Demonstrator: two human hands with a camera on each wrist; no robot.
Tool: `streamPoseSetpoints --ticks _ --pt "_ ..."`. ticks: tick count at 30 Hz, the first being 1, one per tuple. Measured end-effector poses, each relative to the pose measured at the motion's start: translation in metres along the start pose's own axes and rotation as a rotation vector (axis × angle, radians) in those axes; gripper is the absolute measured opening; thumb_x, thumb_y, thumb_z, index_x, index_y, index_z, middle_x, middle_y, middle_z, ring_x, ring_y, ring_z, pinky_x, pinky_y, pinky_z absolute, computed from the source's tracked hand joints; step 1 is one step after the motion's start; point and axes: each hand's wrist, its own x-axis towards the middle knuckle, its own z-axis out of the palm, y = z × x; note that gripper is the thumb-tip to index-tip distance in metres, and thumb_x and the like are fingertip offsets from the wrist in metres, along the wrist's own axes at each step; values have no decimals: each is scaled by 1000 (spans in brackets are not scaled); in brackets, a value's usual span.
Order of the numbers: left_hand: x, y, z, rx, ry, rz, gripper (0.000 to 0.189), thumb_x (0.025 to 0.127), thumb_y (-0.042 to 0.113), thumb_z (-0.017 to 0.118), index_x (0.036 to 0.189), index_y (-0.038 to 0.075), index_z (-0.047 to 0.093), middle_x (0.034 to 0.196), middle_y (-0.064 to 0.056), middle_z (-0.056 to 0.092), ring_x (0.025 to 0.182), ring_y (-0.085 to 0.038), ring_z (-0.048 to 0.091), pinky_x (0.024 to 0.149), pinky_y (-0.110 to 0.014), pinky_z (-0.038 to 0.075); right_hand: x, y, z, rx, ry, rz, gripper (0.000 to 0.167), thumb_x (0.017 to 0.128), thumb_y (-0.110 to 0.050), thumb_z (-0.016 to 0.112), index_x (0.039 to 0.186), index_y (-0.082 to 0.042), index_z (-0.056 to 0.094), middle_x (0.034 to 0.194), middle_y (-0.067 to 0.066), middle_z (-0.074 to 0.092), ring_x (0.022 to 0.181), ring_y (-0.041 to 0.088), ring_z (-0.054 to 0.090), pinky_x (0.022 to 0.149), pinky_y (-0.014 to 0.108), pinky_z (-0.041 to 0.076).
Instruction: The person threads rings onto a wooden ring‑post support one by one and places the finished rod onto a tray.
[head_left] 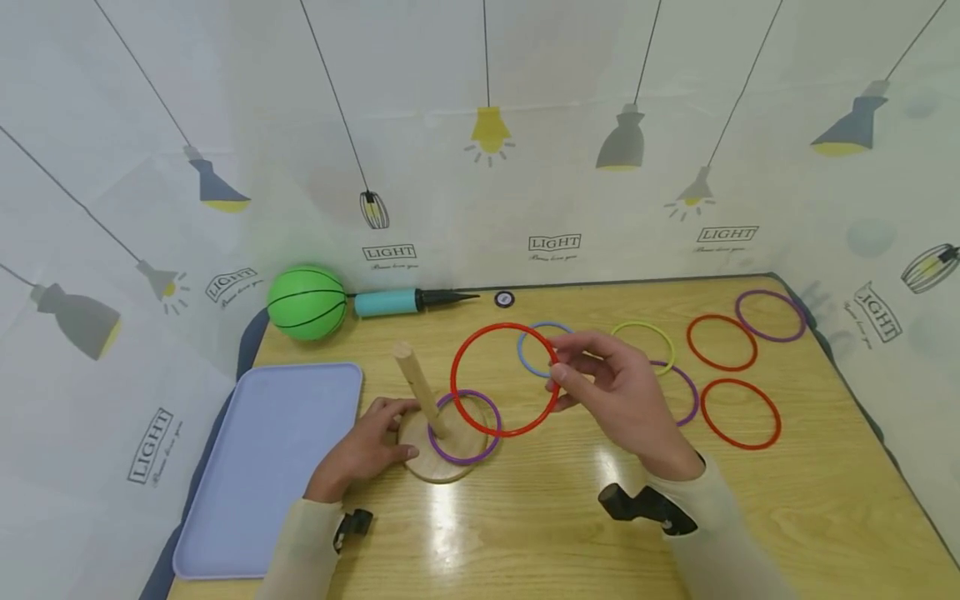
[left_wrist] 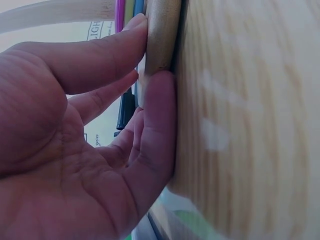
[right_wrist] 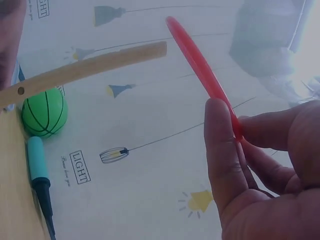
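Progress so far: one purple ring (head_left: 463, 427) sits on the peg (head_left: 420, 387). I pinch a large red ring (head_left: 505, 380) in my right hand (head_left: 618, 396), raised just beside the peg and not yet over it. My left hand (head_left: 365, 450) rests with straight fingers against the wooden base (head_left: 435, 462). Six smaller rings remain on the table (head_left: 787, 500), judged outstanding.

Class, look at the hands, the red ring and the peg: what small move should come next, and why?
Probably carry the large red plastic ring leftward over the wooden peg. The right hand pinches it just beside the peg, and the left hand steadies the round wooden base.
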Motion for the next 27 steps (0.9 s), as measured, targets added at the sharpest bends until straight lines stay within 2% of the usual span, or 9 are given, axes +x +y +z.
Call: streamPoseSetpoints --ticks 8,14,22,27 --pt "0 1 1 12 4 1 66 92 16 84 152 19 56 131 -14 53 117 -30 58 100 -52 48 22 -6 28 71 -25 -29 31 100 0 70 128 9 63 101 5 63 83 18 74 68 45 64" --pt "-1 -2 2 1 -3 -23 69 93 17 83 155 19 53 132 -14 52 121 -34 59 101 -53 50 40 1 51 93 -48 -13 31 99 4 68 130 7 63 100 7 61 82 16 73 68 47 64" --pt "1 -3 1 -1 -1 -31 71 93 17 83 157 18 51 131 -13 50 126 -38 58 105 -54 49 56 22 71 102 -66 64 29 101 2 66 129 6 63 99 8 60 83 13 72 71 49 64" --pt "2 -3 2 -20 3 -39 67 91 18 85 152 22 57 132 -11 51 123 -33 59 105 -50 47 57 43 74 130 -68 150 28 101 2 65 129 9 62 98 7 60 82 12 71 72 52 64"
